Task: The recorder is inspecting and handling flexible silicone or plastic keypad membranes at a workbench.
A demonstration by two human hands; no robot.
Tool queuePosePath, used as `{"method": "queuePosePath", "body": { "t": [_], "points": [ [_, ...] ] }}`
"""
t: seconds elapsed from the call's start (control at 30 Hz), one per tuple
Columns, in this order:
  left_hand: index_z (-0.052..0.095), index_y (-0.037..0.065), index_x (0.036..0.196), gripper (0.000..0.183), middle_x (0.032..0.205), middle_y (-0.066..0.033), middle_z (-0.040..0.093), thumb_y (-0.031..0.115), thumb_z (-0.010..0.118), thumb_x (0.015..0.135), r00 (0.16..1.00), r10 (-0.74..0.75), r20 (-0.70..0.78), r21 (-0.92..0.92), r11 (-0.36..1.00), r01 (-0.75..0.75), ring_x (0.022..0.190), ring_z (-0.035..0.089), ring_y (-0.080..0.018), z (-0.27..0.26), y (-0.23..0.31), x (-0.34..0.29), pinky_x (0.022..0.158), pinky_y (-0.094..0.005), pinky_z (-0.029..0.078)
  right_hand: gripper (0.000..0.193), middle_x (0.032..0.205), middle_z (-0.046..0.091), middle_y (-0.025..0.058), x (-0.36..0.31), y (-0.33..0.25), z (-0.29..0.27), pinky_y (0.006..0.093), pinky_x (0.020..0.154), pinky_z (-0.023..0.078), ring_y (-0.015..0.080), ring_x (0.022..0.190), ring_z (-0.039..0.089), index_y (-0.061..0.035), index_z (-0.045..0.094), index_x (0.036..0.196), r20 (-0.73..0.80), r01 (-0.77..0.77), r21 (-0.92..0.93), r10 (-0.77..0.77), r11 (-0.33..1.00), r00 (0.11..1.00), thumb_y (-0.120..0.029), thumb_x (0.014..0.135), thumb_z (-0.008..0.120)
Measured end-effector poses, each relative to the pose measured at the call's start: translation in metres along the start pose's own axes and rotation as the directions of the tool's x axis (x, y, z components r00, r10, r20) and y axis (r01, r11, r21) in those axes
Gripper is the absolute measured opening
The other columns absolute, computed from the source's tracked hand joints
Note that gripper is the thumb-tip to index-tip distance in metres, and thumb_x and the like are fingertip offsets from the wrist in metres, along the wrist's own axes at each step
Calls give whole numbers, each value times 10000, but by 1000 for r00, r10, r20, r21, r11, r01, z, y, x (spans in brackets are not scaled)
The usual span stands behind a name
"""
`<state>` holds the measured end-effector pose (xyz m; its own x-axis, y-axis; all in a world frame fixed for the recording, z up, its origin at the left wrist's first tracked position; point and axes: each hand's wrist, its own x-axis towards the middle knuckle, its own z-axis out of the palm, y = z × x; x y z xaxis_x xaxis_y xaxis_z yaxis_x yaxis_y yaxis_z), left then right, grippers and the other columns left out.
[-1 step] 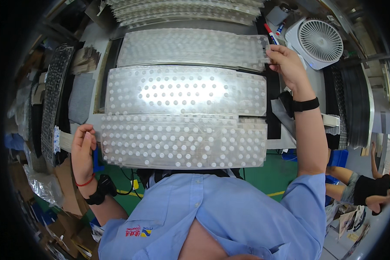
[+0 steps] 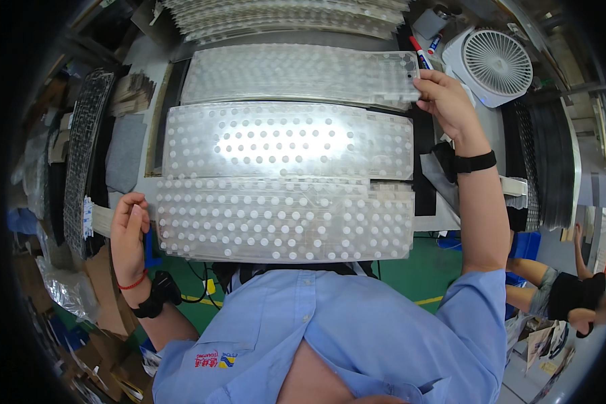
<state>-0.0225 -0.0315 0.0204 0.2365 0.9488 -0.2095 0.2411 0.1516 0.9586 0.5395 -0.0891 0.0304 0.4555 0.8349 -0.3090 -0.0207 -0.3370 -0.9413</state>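
Note:
Three flat stacks of clear plastic sheets lie one behind another before me. White round dots pattern the near stack (image 2: 283, 222) and, under a bright glare, the middle stack (image 2: 286, 141). At the back, the far stack (image 2: 289, 73) looks cloudier. My right hand (image 2: 444, 97) pinches the right end of a clear sheet on that far stack between thumb and fingers. Beside the left edge of the near stack is my left hand (image 2: 129, 225), its fingers loosely bent and nothing visible in them.
A white fan (image 2: 498, 64) stands at the back right, with a red-capped marker (image 2: 421, 52) left of it. More stacked sheets (image 2: 289, 19) are behind. A grey cloth (image 2: 126, 153) lies at left. Another person (image 2: 572, 296) is at the far right.
The right end of the sheet at my right hand has shifted slightly, and dark spots show near its corner. My left hand has stayed in place.

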Motion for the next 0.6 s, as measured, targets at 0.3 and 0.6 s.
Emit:
{"method": "queuePosePath", "body": {
  "t": [0.3, 0.6],
  "points": [
    [528, 18, 1160, 232, 959, 5, 523, 174, 493, 990, 997, 47, 60, -43, 998, -45, 730, 425, -21, 1, -6, 10, 662, -155, 359, 194, 856, 608, -13, 15, 8, 6, 232, 676, 459, 84, 763, 571, -71, 601, 1020, -76, -7, -341, -20, 940, 997, -189, 876, 655],
    [524, 10, 1166, 235, 1002, -11, 527, 163, 485, 993, 996, 46, 73, -65, 997, -42, 754, 439, -23, -3, -6, 4, 685, -159, 374, 349, 866, 621, 56, 21, 12, -3, 263, 617, 485, 136, 719, 600, 25, 578, 1090, -211, -44, -319, -26, 947, 977, -151, 817, 707]
  ]
}}
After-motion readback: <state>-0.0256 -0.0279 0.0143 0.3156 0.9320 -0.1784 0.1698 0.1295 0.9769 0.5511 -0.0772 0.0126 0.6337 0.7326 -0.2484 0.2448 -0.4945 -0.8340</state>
